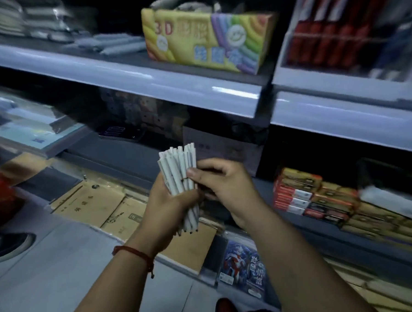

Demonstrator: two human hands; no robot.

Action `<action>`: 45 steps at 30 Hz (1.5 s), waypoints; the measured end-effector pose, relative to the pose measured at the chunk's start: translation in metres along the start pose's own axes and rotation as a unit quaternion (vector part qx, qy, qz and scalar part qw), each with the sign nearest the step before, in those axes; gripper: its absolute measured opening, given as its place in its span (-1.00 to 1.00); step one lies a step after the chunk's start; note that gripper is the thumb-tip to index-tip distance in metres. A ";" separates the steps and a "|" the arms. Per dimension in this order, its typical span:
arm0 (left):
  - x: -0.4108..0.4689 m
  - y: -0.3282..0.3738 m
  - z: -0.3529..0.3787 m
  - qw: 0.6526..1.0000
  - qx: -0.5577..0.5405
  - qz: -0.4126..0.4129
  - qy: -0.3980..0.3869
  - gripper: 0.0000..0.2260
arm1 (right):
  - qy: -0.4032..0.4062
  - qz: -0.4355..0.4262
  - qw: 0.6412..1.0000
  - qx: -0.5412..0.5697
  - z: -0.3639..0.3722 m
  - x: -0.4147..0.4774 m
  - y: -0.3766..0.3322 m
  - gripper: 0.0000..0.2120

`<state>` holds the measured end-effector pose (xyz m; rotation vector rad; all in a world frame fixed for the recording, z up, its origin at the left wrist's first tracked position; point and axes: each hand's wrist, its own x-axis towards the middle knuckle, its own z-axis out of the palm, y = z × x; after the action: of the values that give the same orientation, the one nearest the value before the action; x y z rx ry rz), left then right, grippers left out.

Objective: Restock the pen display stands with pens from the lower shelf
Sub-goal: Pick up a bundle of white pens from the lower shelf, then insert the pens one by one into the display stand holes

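A thin red cord bracelet (136, 252) circled the left wrist. The left hand (166, 211) was closed around the middle of a thick bundle of slim white plastic pens (181, 181), held near upright, dark tips down below the fingers. The right hand (228, 185) pinched the bundle's right side, thumb (196, 173) pressed on it just above the left fingers. Beyond the fingertips stood grey metal shelving (148, 80) carrying a yellow printed carton (206, 40).

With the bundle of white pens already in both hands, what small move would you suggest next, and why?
Probably lift the pen bundle toward the display stand at upper right. The left hand grips it mid-length, the right hand pinches it from the side, and no loose pens are seen.
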<state>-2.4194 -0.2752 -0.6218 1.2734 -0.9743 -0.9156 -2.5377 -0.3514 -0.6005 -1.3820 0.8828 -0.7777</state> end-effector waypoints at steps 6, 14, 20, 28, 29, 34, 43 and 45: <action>-0.073 0.053 0.056 0.999 -0.015 -0.013 -0.026 -0.61 | 0.039 0.026 0.999 0.027 -0.042 -0.087 -0.042 -0.75; -0.119 0.119 0.144 0.993 -0.040 -0.023 -0.111 -0.63 | 0.079 -0.005 0.984 0.159 -0.120 -0.180 -0.092 -0.85; -0.131 0.139 0.189 0.988 -0.046 0.023 -0.143 -0.66 | 0.124 -0.096 0.981 0.114 -0.160 -0.214 -0.112 -0.93; -0.131 0.182 0.236 0.975 -0.048 0.055 -0.210 -0.67 | 0.175 -0.129 0.966 0.141 -0.199 -0.240 -0.146 -0.91; -0.132 0.186 0.245 0.973 -0.048 0.054 -0.219 -0.67 | 0.202 -0.136 0.962 0.124 -0.205 -0.240 -0.148 -0.89; -0.120 0.192 0.284 0.954 0.003 0.086 -0.288 -0.67 | 0.331 -0.152 0.931 -0.026 -0.242 -0.245 -0.160 -0.75; -0.086 0.160 0.334 0.947 0.020 0.082 -0.309 -0.69 | 0.453 -0.216 0.864 -0.046 -0.314 -0.242 -0.205 -0.90; -0.080 0.150 0.339 0.949 0.010 0.078 -0.305 -0.69 | 0.453 -0.228 0.860 -0.058 -0.321 -0.239 -0.212 -0.92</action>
<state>-2.7636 -0.2995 -0.4639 0.9173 -1.5448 -1.2069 -2.9243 -0.3070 -0.3688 -1.3284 1.3401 -1.8579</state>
